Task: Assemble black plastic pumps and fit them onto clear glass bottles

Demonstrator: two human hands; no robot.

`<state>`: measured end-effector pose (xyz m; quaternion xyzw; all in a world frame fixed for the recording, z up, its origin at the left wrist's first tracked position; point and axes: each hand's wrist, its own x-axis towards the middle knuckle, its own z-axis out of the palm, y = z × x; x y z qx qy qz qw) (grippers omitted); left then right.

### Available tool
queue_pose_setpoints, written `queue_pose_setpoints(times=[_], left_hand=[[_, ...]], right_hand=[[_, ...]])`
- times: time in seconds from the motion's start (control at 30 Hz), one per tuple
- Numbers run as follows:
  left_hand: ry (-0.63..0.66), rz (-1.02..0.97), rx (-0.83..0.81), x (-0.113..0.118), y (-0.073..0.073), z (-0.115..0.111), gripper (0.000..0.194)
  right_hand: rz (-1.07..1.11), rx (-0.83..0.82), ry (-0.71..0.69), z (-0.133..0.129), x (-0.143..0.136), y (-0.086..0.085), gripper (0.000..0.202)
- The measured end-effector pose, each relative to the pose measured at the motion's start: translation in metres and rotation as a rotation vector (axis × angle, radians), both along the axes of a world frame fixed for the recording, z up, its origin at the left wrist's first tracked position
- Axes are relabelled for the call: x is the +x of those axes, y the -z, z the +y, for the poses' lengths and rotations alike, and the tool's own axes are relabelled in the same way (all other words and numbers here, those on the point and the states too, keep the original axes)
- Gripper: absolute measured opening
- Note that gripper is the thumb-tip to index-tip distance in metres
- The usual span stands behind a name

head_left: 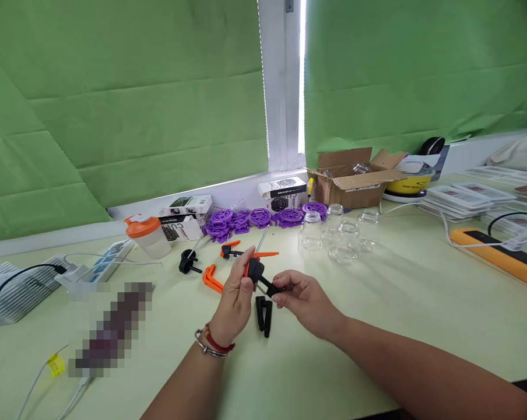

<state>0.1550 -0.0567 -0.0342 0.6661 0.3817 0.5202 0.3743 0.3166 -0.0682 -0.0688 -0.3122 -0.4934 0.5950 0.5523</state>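
Note:
My left hand [237, 291] is closed around a black-and-orange plastic part [255, 270] with a rounded black head and a thin metal rod. A black arm [270, 287] sticks out of it, and its far end is pinched between the fingers of my right hand [305, 300]. Two black plastic handles [264, 315] lie on the table just below. Orange angled pieces [211, 279] rest left of my left hand. Behind it is another black-and-orange part [229, 251]. Farther left sits a black piece [188, 262] with metal rods. My palm hides some of the held part.
Purple plastic discs [260, 218] line the back, beside printed boxes [283, 192]. Several glass jars [344, 242] stand right of centre before an open cardboard box [353, 185]. An orange-lidded shaker cup [148, 236] and a power strip [112, 259] are left; an orange-and-black bar [499, 256] lies right.

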Motion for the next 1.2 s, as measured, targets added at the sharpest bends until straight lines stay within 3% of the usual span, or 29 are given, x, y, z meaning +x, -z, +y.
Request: queue_pose_setpoints(times=[0.1, 0.23, 0.4, 0.63, 0.83, 1.0, 1.1, 1.2], left_hand=[[0.157, 0.213, 0.034, -0.012, -0.005, 0.005, 0.058], [0.186, 0.229, -0.04, -0.016, -0.005, 0.007, 0.061], [0.166, 0.178, -0.105, -0.011, -0.001, 0.006, 0.062], [0.141, 0.202, -0.076, -0.009, 0.004, 0.007, 0.062], [0.019, 0.315, 0.152, -0.007, 0.01, 0.008, 0.058], [0.038, 0.207, 0.198, 0.001, 0.01, 0.002, 0.05], [-0.003, 0.112, 0.254, 0.005, 0.011, 0.0, 0.037], [-0.094, 0.182, 0.324, 0.006, 0.012, 0.001, 0.036]], right_hand=[[0.0, 0.008, -0.011, 0.003, 0.007, -0.002, 0.023], [-0.008, 0.014, -0.049, 0.005, 0.01, -0.001, 0.023], [-0.01, 0.022, -0.044, 0.005, 0.01, 0.0, 0.023], [-0.004, -0.007, -0.029, 0.005, 0.01, 0.0, 0.025], [0.018, -0.017, -0.039, 0.006, 0.009, 0.003, 0.023], [0.039, -0.06, -0.101, 0.001, 0.006, -0.003, 0.028], [0.099, -0.075, -0.167, -0.003, 0.003, -0.006, 0.027], [0.172, -0.1, -0.232, -0.004, 0.001, -0.007, 0.026]])
